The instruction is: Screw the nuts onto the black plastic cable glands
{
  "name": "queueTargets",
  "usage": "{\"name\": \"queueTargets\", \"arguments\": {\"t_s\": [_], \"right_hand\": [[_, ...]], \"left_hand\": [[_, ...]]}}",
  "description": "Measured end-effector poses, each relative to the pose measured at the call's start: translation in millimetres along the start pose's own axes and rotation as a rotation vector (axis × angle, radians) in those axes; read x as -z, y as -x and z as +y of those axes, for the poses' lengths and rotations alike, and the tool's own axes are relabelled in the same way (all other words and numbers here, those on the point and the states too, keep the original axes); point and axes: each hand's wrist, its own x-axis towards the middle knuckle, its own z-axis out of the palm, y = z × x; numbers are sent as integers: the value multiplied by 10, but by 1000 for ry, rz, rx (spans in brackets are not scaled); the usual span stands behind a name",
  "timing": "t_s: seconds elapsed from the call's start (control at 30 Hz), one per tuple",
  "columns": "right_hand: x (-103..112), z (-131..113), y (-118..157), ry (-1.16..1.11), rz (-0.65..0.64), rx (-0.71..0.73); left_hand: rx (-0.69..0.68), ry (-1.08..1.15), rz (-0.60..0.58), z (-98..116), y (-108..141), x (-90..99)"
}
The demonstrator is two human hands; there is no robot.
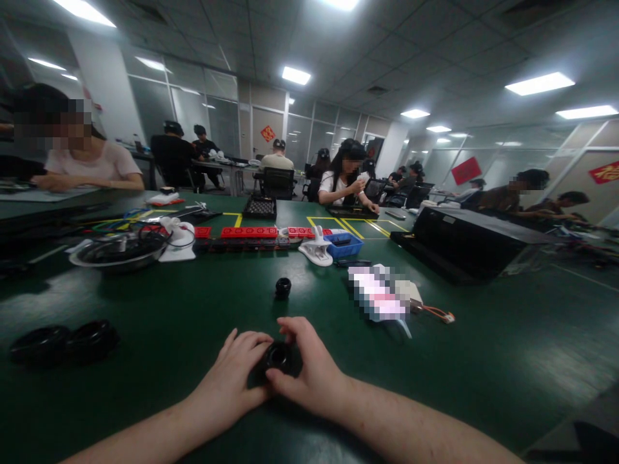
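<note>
A small shiny black ring-shaped part (pixel 278 356) stands on the green table (pixel 193 296) close in front of me, its round opening facing up. My right hand (pixel 316 367) curves around its right side, with the thumb on the near edge and the fingers on the far edge. From the left, my left hand (pixel 242 368) closes against it, the fingertips at its rim and the thumb low on the near side. A similar smaller black part (pixel 283 288) sits farther back. Two larger black rings (pixel 41 345) lie side by side at the left.
A metal bowl of dark cables (pixel 118 251) stands back left, beside a white clip stand (pixel 176 238). Red trays (pixel 249 232), a white clip (pixel 316 247) and a blue basket (pixel 344 243) line the middle. A lit phone (pixel 377 293) and a large black case (pixel 464 241) are right. People sit beyond.
</note>
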Motion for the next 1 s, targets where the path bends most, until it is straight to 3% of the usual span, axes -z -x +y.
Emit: {"name": "queueTargets", "arguments": {"t_s": [0.17,0.43,0.63,0.8,1.0], "right_hand": [[32,-24,18,-34,-88,114],[11,-28,-13,93,-97,-69],[17,-5,41,71,-134,124],[8,-9,0,165,-53,-14],[2,10,1,61,-133,-89]], "left_hand": [[4,-14,26,-36,-1,-24],[4,5,-13,-41,-9,-12],[15,-19,9,-50,-2,-36],[16,-21,-3,-73,-7,-45],[20,-7,-17,-11,-5,-5]]}}
